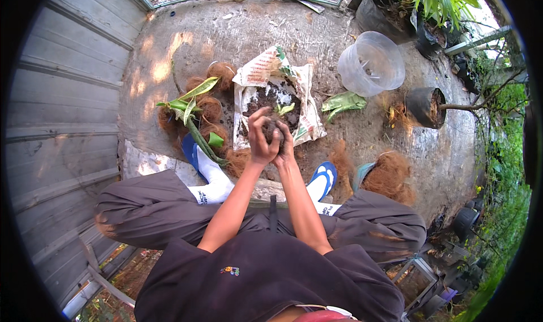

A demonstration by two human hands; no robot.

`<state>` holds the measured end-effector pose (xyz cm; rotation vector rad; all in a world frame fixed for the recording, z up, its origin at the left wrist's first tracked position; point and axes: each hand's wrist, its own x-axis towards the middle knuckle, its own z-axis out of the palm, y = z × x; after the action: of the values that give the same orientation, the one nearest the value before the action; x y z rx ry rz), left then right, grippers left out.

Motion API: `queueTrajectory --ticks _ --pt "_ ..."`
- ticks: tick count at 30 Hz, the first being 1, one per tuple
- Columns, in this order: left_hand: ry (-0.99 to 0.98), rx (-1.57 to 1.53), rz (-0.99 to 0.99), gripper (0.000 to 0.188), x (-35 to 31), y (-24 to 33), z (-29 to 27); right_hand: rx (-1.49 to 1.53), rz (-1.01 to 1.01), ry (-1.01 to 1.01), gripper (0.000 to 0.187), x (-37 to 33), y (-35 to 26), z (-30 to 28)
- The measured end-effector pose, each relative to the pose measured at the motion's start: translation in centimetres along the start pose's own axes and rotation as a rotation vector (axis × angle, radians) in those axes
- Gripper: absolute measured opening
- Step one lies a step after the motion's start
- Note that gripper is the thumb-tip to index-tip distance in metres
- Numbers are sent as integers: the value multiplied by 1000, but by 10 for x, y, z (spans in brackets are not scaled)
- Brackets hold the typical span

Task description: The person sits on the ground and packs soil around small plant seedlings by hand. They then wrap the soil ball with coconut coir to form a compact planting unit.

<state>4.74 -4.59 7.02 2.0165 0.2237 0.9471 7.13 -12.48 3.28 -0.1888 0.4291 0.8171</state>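
Observation:
My left hand [261,140] and my right hand [287,145] are cupped together, fingers curled round a dark, soil-covered clump [273,130]. A small yellow-green leafy cutting [286,109] shows just beyond the fingertips; whether it grows from the clump is unclear. Both hands are over the near part of an opened white sack [310,104] spread on the ground. Dark potting soil [258,102] with some white patches lies on the sack. Left of it are several brown coconut-fibre balls [210,109] and a long-leaved green plant [192,100].
A clear plastic tub [371,65] stands at the back right, with a crumpled green piece [344,102] near it. Farther right is a black pot [425,107] with a bare-stemmed plant. More coconut fibre [390,178] lies by my right knee. A corrugated metal wall [70,96] runs along the left.

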Motion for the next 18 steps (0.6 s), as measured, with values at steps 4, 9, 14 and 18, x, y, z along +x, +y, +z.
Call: queueTrajectory --ticks 4,9,14,18 --pt "-27 -95 15 44 -1 3 5 35 -41 -9 36 0 0 4" --pt "-44 -212 -26 46 -1 14 3 45 -4 -25 38 1 -8 -6" --pt "-96 -161 76 46 -15 -9 11 135 14 -17 42 8 -7 -29" --pt "-98 -187 36 46 -17 2 14 114 -39 20 45 7 -18 -38"
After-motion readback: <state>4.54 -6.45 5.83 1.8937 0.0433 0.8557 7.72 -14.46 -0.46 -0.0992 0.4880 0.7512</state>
